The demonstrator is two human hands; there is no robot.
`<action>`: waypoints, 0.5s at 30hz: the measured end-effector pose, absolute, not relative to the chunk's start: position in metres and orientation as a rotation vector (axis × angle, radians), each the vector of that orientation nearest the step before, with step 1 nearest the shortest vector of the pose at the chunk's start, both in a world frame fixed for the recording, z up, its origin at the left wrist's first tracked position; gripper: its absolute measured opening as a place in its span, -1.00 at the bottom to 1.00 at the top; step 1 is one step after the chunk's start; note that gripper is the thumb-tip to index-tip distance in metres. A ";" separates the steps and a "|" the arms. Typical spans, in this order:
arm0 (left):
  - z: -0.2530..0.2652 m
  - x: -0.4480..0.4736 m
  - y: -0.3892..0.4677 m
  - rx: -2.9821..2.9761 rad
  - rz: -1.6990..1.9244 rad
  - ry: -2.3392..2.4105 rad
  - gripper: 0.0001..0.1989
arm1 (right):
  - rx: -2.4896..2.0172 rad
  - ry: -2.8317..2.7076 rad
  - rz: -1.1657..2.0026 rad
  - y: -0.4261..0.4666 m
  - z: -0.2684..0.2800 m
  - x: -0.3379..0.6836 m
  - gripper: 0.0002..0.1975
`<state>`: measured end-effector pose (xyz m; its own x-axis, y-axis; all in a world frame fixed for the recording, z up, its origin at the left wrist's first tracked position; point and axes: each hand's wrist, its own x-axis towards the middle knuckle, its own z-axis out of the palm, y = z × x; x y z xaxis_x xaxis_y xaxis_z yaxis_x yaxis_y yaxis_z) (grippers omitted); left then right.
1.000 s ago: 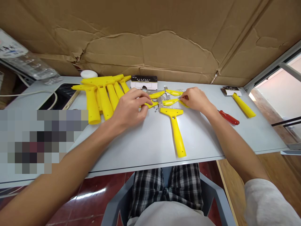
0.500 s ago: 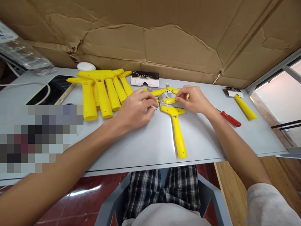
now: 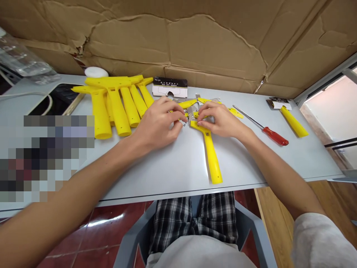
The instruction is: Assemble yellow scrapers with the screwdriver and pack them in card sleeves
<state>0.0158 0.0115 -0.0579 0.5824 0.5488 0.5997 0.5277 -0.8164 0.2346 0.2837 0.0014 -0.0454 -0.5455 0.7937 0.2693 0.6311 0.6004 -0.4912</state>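
A yellow scraper handle [image 3: 213,160] lies on the table, its wide head pointing away from me. My right hand [image 3: 219,118] is over the right part of that head, thumb and fingertips drawn close together; what they pinch is too small to make out. To the left, my left hand [image 3: 161,122] rests with curled fingers beside some tiny metal bits [image 3: 184,124], and anything between its fingertips is hidden. Just beyond both hands lie several yellow head covers [image 3: 189,103] and thin metal blades [image 3: 192,111], partly covered by my fingers.
Several more yellow handles [image 3: 119,111] are piled at the left. A red-handled screwdriver [image 3: 275,136] lies at the right, near a scraper with a card sleeve [image 3: 294,121]. A black-and-white card package [image 3: 170,88] sits at the back, before a cardboard wall [image 3: 212,48].
My right hand has moved left and nearer, from the yellow covers onto the handle's head. My left hand stays by the small metal bits. The camera view has shifted slightly.
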 end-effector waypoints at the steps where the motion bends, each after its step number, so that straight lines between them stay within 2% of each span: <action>1: -0.058 0.016 0.012 2.766 1.058 0.943 -0.74 | -1.125 -2.366 0.471 0.001 -0.045 0.283 -0.79; 15: -0.058 0.016 0.011 2.761 1.048 0.947 -0.78 | -1.134 -2.388 0.466 -0.002 -0.045 0.283 -0.81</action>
